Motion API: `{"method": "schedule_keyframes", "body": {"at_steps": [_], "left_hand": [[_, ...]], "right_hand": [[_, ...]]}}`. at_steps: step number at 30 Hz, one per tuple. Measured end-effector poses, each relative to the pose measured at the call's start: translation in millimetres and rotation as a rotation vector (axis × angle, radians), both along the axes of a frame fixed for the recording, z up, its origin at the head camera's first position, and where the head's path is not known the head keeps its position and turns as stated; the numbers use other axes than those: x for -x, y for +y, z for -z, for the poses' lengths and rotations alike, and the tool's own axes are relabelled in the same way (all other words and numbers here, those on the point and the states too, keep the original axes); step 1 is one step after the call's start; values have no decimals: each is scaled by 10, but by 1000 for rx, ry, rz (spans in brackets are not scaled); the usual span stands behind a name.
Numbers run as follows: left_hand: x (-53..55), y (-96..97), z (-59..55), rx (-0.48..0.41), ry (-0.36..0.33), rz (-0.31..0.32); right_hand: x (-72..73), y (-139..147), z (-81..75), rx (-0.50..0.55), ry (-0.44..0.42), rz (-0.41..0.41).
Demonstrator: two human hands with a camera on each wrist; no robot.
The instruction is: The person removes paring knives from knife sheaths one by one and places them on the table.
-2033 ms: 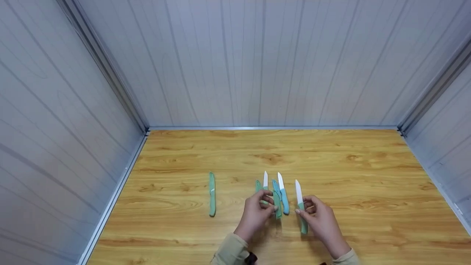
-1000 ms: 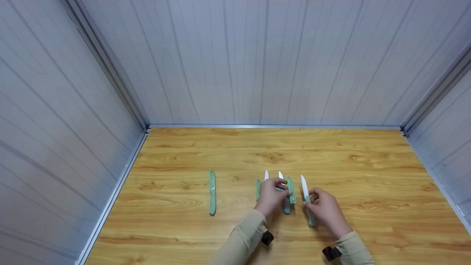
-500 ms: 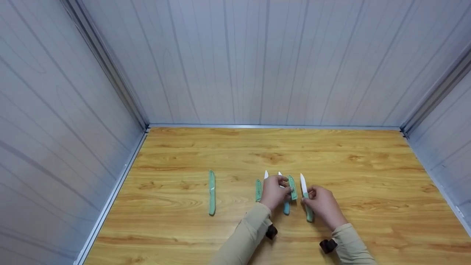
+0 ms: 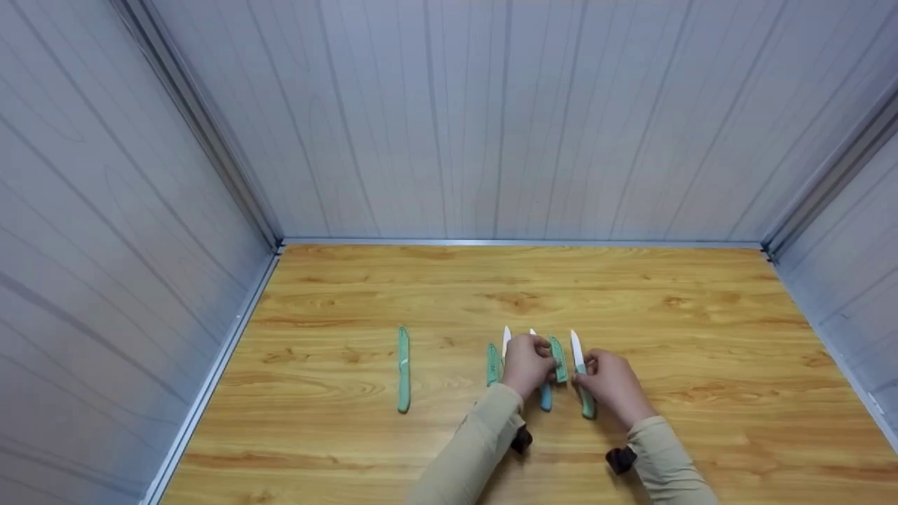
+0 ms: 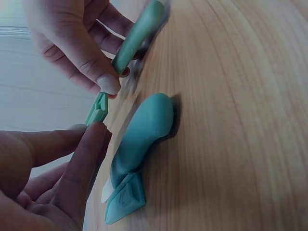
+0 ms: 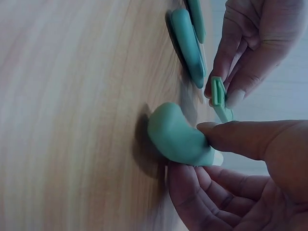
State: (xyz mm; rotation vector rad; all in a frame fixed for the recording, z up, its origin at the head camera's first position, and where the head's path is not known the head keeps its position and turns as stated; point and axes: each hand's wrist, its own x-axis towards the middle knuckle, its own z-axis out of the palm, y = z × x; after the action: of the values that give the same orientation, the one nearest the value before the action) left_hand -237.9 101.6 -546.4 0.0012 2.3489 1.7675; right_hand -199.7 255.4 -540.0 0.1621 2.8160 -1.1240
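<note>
My right hand (image 4: 612, 382) pinches the green handle of a paring knife (image 4: 577, 351) whose white blade points away from me. Just left of it, my left hand (image 4: 527, 363) pinches a green blade sheath (image 4: 558, 359) between thumb and fingers. In the right wrist view the slotted end of that sheath (image 6: 219, 94) faces the camera, and the knife's rounded handle (image 6: 175, 134) is close above the table. Partly hidden under my left hand lies a blue-handled knife (image 4: 546, 398); in the left wrist view its sheath (image 5: 125, 199) rests beside it.
Left of my left hand, another green sheath (image 4: 493, 365) lies beside a white-bladed knife (image 4: 506, 337), mostly covered by the hand. Farther left on the wooden table (image 4: 316, 421) is a sheathed green knife (image 4: 404, 370). Pale panels (image 4: 463, 126) wall the back and sides.
My left hand has carried the green sheath to the right, over the blue-handled knife and near the held knife. The right hand has shifted slightly, still holding its knife.
</note>
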Motion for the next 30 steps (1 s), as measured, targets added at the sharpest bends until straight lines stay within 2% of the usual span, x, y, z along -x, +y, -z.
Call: {"method": "schedule_keyframes", "body": {"at_steps": [9, 17, 21, 24, 30], "left_hand": [[1, 25, 9, 20, -3, 3], [21, 43, -4, 150, 37, 29], [13, 59, -28, 187, 66, 41], [12, 74, -40, 196, 81, 37], [16, 92, -32, 191, 63, 25]], "right_hand": [[40, -6, -9, -36, 6, -22], [57, -13, -1, -69, 41, -36], [61, -19, -4, -82, 52, -45], [65, -22, -4, -93, 55, -49], [71, -20, -5, -75, 36, -28]]}}
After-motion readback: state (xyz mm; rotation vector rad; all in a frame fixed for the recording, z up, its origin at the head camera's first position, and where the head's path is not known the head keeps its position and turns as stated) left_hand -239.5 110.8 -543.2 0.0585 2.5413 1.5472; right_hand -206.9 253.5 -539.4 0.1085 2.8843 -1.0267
